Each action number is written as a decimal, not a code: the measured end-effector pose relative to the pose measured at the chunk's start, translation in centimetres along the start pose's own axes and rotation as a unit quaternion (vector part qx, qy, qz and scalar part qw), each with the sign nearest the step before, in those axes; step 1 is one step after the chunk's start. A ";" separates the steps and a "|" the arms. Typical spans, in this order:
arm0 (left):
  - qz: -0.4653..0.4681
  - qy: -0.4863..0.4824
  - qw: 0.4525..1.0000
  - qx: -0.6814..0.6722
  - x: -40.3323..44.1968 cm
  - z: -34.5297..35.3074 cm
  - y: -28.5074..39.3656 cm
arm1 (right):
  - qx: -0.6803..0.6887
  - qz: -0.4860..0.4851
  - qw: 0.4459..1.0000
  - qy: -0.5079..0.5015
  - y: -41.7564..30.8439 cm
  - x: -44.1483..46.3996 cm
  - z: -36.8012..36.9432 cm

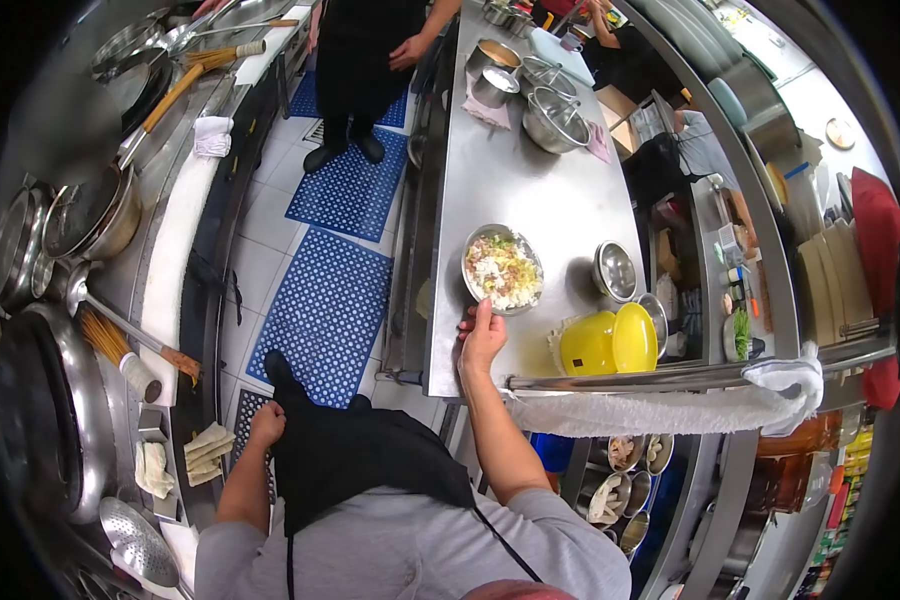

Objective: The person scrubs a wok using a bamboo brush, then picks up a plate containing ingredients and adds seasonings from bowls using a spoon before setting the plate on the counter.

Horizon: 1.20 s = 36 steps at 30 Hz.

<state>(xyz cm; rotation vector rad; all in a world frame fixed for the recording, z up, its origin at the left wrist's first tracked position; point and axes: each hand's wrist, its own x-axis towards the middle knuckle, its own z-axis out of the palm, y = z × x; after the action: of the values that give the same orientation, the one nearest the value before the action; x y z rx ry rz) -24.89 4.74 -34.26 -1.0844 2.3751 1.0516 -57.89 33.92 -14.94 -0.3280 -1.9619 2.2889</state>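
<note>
A metal bowl [503, 268] filled with rice, diced meat, yellow bits and green bits stands on the steel table. My right hand [482, 338] is at its near rim, thumb against the edge and fingers curled at the side. Hanging beside the apron over the floor, my left hand [267, 424] has its fingers curled in, and whether anything is inside them cannot be seen. To the right of the bowl are a yellow container [610, 342] lying on its side and an empty metal bowl [615, 271].
A person in a black apron [365, 60] stands ahead in the aisle. Pots and mixing bowls [555, 122] occupy the table's far end. Woks, ladles and a bamboo brush [118, 355] line the left stove. A towel [660, 408] hangs on the rail at right.
</note>
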 end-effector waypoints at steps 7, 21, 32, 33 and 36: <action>-0.013 0.008 1.000 0.007 0.1 -0.7 -1.2 | 0.016 -0.008 1.000 0.007 0.0 0.0 0.1; -0.003 -0.051 0.998 0.040 -0.7 -1.9 -1.5 | 0.058 0.001 0.998 0.004 0.2 -0.2 -0.3; 0.026 -0.062 0.994 0.081 -1.1 -1.2 -2.2 | 0.059 0.003 0.998 0.010 -0.4 -0.6 -0.1; 0.020 -0.060 0.994 0.089 -2.2 -2.2 -0.3 | 0.059 0.002 0.998 0.009 -0.4 -0.7 -0.1; -0.015 -0.060 0.998 0.032 -2.7 -2.3 0.5 | 0.062 0.000 0.998 0.007 -0.5 -0.7 -0.1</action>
<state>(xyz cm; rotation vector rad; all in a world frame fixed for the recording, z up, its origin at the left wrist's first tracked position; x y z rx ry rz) -23.46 4.64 -30.92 -1.0025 2.2747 0.9937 -57.22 33.93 -14.43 -0.3304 -1.8020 2.3879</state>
